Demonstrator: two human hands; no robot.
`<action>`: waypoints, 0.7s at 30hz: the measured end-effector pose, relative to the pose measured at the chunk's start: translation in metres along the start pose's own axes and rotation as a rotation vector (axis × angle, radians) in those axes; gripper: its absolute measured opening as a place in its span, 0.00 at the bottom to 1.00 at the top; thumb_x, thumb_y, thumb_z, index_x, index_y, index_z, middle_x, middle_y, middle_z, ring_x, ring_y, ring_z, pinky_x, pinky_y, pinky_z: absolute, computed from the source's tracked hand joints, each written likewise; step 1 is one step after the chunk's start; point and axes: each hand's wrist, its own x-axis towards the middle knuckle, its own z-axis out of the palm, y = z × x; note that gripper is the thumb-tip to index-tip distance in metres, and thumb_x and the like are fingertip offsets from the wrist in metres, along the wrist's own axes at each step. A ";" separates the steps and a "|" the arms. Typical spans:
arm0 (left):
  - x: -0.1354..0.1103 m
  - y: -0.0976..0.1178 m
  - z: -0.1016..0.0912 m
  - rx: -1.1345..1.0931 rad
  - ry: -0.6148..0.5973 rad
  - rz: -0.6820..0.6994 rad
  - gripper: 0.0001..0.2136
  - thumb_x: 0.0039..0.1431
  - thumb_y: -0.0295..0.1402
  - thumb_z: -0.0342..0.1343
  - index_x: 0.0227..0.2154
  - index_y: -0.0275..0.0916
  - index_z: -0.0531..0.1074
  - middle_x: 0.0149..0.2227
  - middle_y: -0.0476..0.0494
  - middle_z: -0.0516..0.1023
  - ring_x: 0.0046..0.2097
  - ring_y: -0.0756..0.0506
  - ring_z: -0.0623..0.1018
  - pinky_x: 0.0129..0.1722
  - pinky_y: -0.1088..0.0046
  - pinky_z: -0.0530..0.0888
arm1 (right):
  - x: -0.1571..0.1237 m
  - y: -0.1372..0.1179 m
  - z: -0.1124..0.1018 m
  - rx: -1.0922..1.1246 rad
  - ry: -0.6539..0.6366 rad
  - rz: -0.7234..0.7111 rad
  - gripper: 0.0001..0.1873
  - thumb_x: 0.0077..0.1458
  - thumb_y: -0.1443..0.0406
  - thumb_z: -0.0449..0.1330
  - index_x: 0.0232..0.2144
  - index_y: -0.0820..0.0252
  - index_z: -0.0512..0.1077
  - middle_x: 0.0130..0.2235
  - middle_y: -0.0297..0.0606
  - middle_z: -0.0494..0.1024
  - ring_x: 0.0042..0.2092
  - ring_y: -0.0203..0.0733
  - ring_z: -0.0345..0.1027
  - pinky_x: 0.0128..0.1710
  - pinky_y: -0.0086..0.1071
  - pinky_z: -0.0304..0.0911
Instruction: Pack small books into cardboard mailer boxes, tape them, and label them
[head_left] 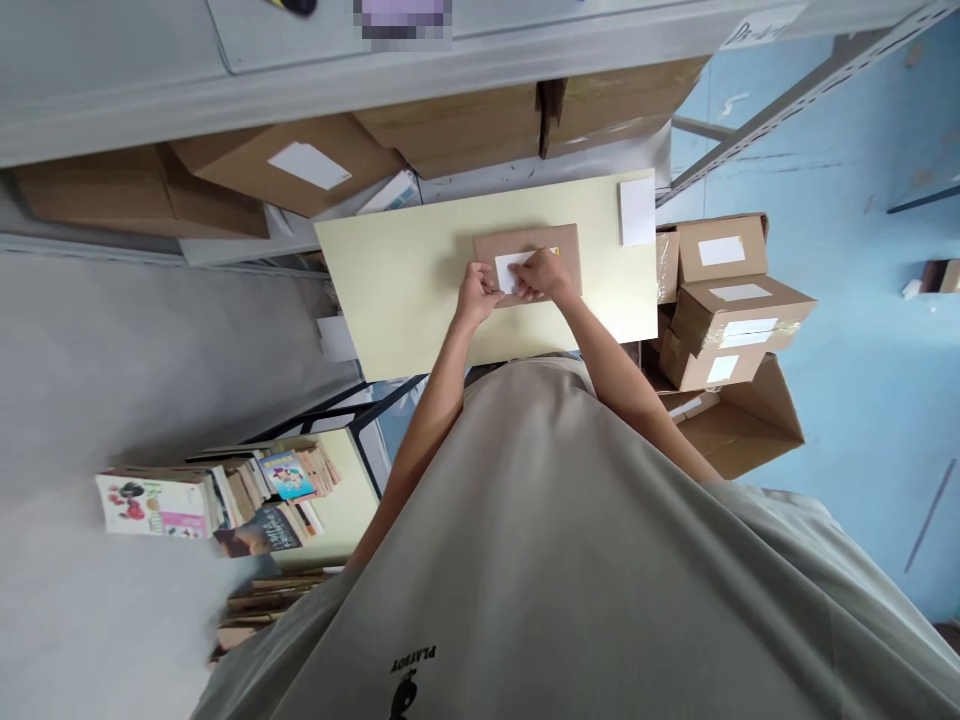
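Note:
A flat brown cardboard box (pixel 564 238) lies on the pale yellow tabletop (pixel 397 270), with a white label (pixel 508 272) on its upper face. At the box's left side is my left hand (pixel 478 292), fingers bent and pinched at the label's near-left corner. My right hand (pixel 545 275) is over the middle of the box, closed, with its fingertips on the label and covering its right part. Whether the label is fully flat under the fingers cannot be made out. A white stack of paper or labels (pixel 637 212) lies at the table's far right corner.
Cardboard boxes (pixel 465 130) fill the grey rack (pixel 480 62) beyond the table. To the right, labelled boxes (pixel 739 300) are piled above an open carton (pixel 750 415). Several books (pixel 255 490) stand on a lower surface at left. A blue wall (pixel 862 400) bounds the right.

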 end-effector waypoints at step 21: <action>-0.093 0.018 0.001 0.043 0.230 0.021 0.20 0.59 0.48 0.72 0.47 0.38 0.87 0.46 0.37 0.91 0.48 0.37 0.88 0.56 0.60 0.84 | -0.089 0.145 -0.068 0.217 0.454 -0.304 0.33 0.69 0.36 0.66 0.53 0.55 0.89 0.50 0.46 0.87 0.52 0.53 0.83 0.58 0.47 0.79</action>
